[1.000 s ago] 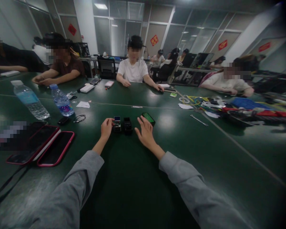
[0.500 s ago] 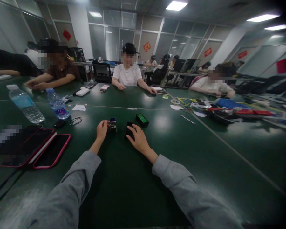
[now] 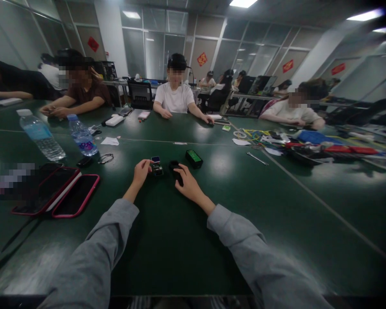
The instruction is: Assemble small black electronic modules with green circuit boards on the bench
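Observation:
My left hand point(image 3: 142, 171) has its thumb and fingertips together at the left edge of a small circuit module point(image 3: 157, 168) with a little bluish screen at its far end. To the right of it, my right hand point(image 3: 189, 185) curves its fingers over a black plastic case point(image 3: 173, 165) on the table. The hand covers part of that case. Just beyond the right hand lies a black box with a green circuit board point(image 3: 194, 158) showing on top; neither hand touches it.
On the left of the green table point(image 3: 180, 249) stand two water bottles point(image 3: 41, 136), near a pink-edged phone case point(image 3: 77, 196) and a thin cable point(image 3: 106, 159). To the right lie a wrench point(image 3: 257, 158) and a heap of cables and tools point(image 3: 312, 143). Several people sit around.
The view has shifted slightly. The circuit module now sits at more of a slant beside my left fingertips. My right fingers have drawn in a little over the black case.

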Tool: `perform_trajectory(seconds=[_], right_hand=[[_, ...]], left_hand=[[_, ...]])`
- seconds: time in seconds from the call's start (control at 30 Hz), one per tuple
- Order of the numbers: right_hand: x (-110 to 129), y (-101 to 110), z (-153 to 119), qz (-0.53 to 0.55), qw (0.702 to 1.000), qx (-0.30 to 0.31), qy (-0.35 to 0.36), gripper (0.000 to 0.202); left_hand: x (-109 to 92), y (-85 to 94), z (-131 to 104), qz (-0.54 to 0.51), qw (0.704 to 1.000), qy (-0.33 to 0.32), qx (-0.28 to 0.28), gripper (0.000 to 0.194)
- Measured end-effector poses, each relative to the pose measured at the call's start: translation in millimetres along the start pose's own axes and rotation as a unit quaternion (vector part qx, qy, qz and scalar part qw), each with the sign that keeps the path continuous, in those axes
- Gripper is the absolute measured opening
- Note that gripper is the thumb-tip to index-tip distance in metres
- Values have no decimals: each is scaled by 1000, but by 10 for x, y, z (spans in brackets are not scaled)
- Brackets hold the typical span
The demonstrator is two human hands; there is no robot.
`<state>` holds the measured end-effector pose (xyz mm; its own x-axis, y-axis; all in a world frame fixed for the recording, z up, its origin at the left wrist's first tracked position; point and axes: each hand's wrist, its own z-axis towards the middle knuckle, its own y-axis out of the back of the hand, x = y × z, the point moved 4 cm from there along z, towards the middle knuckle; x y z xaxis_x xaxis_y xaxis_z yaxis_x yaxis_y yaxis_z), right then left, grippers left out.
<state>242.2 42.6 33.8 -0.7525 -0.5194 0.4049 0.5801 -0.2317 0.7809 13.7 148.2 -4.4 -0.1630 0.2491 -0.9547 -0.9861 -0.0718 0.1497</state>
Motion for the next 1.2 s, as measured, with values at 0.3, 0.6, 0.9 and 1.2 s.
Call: perform_trajectory(seconds=[0.3,0.6,0.9,1.2], right_hand=[[-68,16,12,-5,999,-54,4,41],[-230,-59,44,69,994,-71,-45,35],[-236,-37,46,5,995,-90,-50,46],[-338,-17,38,41,987,-113,-105,35]], left_hand=[[11,-38,31,-6,1000,8,-2,34],[12,-56,68,-5,1000,0,-13,30],[-41,-21,36,-14,1000,-2,-27,29],[-9,-30,55,-19,999,9,-32,31]])
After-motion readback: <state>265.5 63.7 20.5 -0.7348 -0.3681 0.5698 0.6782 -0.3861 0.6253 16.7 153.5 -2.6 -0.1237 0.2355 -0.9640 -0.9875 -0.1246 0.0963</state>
